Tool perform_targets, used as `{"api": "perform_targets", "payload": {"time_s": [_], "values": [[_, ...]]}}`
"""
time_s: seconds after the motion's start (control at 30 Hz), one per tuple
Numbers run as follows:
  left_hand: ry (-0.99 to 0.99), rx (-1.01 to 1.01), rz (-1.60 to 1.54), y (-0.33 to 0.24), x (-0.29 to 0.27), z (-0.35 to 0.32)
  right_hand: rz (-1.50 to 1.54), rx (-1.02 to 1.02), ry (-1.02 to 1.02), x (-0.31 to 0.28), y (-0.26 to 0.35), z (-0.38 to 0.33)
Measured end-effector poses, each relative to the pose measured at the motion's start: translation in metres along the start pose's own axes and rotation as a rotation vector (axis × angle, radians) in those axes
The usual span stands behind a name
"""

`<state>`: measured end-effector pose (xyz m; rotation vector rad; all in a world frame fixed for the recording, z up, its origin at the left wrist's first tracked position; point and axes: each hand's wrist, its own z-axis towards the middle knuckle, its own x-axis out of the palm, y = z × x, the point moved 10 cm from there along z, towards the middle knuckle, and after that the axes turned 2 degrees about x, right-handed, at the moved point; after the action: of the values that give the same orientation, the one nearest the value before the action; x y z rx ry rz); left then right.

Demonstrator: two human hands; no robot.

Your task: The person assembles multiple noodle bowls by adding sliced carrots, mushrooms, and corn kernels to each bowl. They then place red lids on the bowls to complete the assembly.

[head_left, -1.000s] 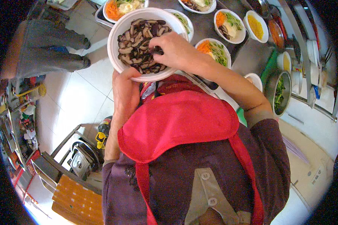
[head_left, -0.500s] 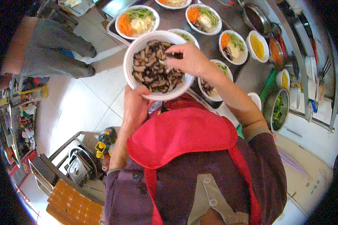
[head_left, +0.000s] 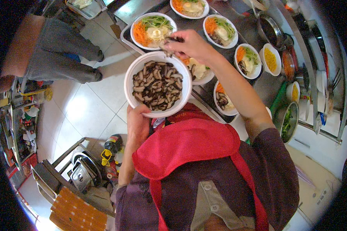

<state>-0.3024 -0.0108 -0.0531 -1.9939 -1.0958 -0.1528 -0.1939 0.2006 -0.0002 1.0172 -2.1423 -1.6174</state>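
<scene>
1. White round smooth-walled bowl (head_left: 187, 84), filled with sliced brown mushroom strips (head_left: 157, 85), is held in front of the body; every place below is told from it.
2. Its lower left rim is clamped by the left hand (head_left: 138, 122), thumb over the edge.
3. Just beyond its upper right rim, the right hand (head_left: 187, 47) has its fingertips together on a small pinch of dark mushroom slices (head_left: 167, 47).
4. Just beyond its top edge lies a white bowl of orange carrot shreds, green strips and pale egg (head_left: 142, 47); I cannot tell whether the two rims touch.
5. Open room lies to its left, above pale square floor tiles (head_left: 92, 106); its right side is close to other filled white bowls (head_left: 206, 79).
6. Being round, it has no long axis; its mouth faces up toward the head, and the strips inside point every way.
7. Above and right of it spreads a dark flat work surface (head_left: 246, 31). Farther right are a white bowl of yellow shreds (head_left: 274, 72) and a steel bowl of green leaves (head_left: 294, 121).
8. Below it is a bright red cloth apron (head_left: 187, 146); far left of it, a person in grey trousers (head_left: 65, 50) stands.
</scene>
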Motion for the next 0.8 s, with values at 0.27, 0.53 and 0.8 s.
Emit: {"api": "perform_targets", "payload": {"time_s": [0.27, 0.53, 0.8], "values": [[-0.088, -0.014, -0.072, -0.014, -0.065, 0.011, -0.930, -0.442, 0.014, 0.031, -0.008, 0.092], [-0.134, -0.032, -0.102, -0.020, -0.078, 0.023, -1.035, -0.454, 0.037, 0.041, 0.001, 0.081], [-0.062, -0.019, -0.089, -0.029, -0.063, 0.028, -0.769, -0.538, -0.142, 0.040, -0.016, 0.090]]}}
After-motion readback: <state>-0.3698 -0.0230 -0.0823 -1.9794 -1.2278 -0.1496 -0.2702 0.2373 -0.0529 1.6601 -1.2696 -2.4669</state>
